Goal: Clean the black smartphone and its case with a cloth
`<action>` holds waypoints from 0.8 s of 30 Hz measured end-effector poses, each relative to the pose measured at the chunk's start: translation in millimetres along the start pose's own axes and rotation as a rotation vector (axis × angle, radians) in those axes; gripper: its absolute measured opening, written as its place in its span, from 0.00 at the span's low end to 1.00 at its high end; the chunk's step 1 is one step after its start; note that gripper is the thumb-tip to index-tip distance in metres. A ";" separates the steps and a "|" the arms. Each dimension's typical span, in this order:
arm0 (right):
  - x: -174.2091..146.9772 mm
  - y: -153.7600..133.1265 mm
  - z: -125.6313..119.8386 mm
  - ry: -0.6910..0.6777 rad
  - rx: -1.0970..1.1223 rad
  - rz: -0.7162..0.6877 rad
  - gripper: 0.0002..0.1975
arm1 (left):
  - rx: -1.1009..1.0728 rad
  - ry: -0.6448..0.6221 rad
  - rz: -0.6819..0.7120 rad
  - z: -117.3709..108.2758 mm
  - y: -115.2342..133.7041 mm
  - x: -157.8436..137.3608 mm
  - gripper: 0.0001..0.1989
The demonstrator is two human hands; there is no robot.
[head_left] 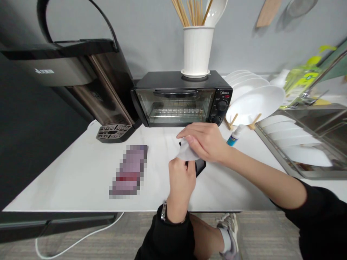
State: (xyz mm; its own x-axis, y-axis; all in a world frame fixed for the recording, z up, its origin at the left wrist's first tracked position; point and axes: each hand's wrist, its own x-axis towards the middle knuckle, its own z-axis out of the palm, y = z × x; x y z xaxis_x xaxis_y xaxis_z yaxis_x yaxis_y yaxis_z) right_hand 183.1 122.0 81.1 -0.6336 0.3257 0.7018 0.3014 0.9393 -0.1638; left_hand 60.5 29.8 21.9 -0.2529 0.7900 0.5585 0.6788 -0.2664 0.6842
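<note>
White countertop (81,177) below, pale cloth (186,152) lies under the right fingers (193,131).

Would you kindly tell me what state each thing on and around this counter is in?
Grey cloth, crumpled
Right hand, pinching the grey cloth
Dark object, partly hidden
Left hand, curled, seemingly around the dark object
Oven, door shut
White cup, upright, holding chopsticks
Plates, standing on edge
Dishes at right, leaning in a row
Small bottle, upright
Soap bottle, upright
Dispenser, handle raised
Pixelated item, obscured, state unclear
</note>
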 end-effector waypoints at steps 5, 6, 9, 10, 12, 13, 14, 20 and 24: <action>4.5 3.2 -6.3 -0.003 -0.016 -0.063 0.33 | 0.101 0.066 0.113 -1.4 3.3 -5.4 0.12; 5.2 5.7 -7.7 -0.005 0.021 0.021 0.34 | 0.109 0.052 0.082 -1.7 4.3 -5.8 0.12; 6.3 3.6 -8.6 -0.009 0.104 0.155 0.34 | 0.118 0.051 0.005 -0.7 4.9 -5.2 0.13; 6.5 -0.7 -7.8 -0.017 0.097 0.121 0.33 | 0.105 0.051 0.004 0.2 4.1 -4.3 0.13; 6.9 -10.8 -5.6 -0.030 0.042 -0.006 0.32 | 0.060 0.036 0.022 2.2 1.5 -2.0 0.12; 7.2 -14.6 -4.7 -0.033 0.004 -0.073 0.31 | 0.033 0.022 0.032 3.1 0.1 -0.7 0.11; 7.6 -16.4 -4.4 -0.038 -0.033 -0.130 0.31 | 0.006 0.003 0.044 3.6 -0.9 0.5 0.10; 12.1 3.1 -14.3 -0.097 -0.040 0.076 0.36 | 0.027 -0.056 -0.060 -0.2 0.8 2.7 0.15; 13.5 -8.9 -13.8 -0.120 -0.015 0.088 0.34 | 0.068 -0.054 -0.027 -0.3 -0.6 -0.6 0.16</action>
State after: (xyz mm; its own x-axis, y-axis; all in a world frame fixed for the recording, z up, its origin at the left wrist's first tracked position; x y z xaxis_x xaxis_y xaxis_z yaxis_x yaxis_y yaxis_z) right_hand 181.7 116.6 101.6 -0.6849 0.4178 0.5969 0.3691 0.9053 -0.2102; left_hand 60.0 29.4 21.3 -0.2350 0.8256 0.5130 0.7178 -0.2085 0.6643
